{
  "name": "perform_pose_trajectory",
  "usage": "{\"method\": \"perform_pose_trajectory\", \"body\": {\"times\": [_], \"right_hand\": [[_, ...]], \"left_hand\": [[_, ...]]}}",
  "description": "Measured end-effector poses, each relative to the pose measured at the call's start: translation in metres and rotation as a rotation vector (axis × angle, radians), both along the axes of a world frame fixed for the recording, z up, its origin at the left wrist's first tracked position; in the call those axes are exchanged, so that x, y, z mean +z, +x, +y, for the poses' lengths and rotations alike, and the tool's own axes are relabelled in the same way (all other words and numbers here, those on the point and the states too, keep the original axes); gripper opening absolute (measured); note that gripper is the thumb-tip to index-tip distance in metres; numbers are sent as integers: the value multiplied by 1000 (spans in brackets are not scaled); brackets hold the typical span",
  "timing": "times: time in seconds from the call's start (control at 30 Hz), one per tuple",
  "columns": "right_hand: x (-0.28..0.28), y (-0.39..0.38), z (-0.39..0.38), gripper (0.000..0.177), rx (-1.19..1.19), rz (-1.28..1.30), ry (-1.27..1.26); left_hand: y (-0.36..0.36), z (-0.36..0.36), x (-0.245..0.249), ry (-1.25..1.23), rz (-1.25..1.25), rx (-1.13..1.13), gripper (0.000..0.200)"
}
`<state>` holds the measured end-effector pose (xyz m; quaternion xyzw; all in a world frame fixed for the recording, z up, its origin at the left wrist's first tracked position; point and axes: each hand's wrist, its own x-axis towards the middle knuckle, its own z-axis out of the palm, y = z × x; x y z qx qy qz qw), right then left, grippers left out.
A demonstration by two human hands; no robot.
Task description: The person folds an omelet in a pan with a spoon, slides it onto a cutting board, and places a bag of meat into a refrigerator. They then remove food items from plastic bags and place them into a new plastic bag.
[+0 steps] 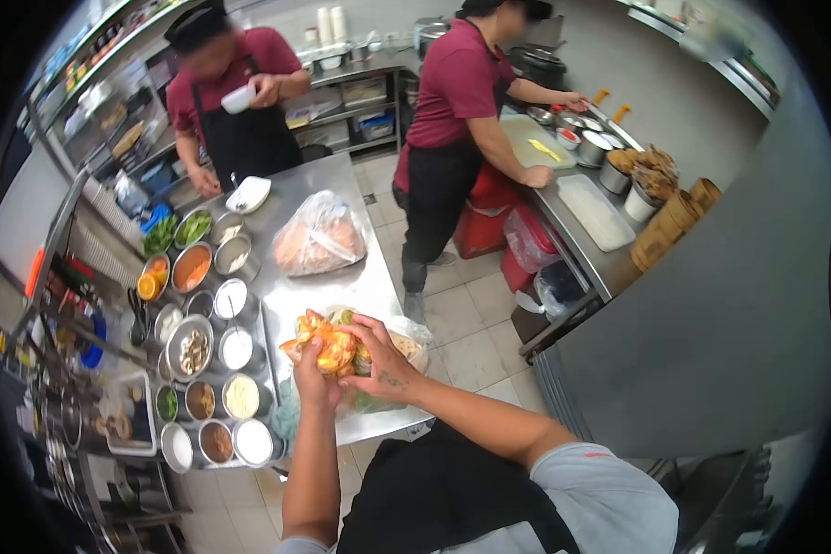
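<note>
In the head view, an orange-yellow bundle [331, 345] is being held up over the near end of the steel table [291, 294], in front of the apron. It is being gripped between the two hands, so no reach is separating it from either one. By the left hand [312, 377] it is being clasped from the near left, with the thumb being laid against its face; by the right hand [384, 364] it is being enclosed from the right, with the fingers being curved over its far right edge. Neither hand is being placed clearly nearer than the other. Its longer spread appears to be turned roughly crosswise, from one hand toward the other, though the ends are being partly hidden by the fingers.

A lumpy, uneven surface is being shown, with bright orange and paler yellow patches and some green at the right-hand side; whether it is being wrapped in plastic cannot be told. Just beyond the right hand, a clear plastic bag [415, 334] is being supported by the table, while metal containers [265, 399] are being kept in rows to the left.
</note>
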<state>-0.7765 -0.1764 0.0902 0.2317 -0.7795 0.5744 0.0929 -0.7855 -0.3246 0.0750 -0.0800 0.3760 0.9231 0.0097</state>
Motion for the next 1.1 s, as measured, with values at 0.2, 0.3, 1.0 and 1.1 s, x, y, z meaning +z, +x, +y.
{"method": "perform_pose_trajectory", "body": {"times": [0.2,0.3,1.0,1.1], "right_hand": [[-35,-18,19,69,134,-522,-271],[-65,-34,30,46,-18,-372,-422],[-19,-89,-41,59,325,-63,777],[-24,-86,-58,65,342,-139,790]], "left_hand": [[-7,-21,-3,9,-4,-129,45],[1,-40,10,129,25,-279,48],[122,7,-10,-27,-120,127,54],[122,22,-30,-8,-186,130,52]]}}
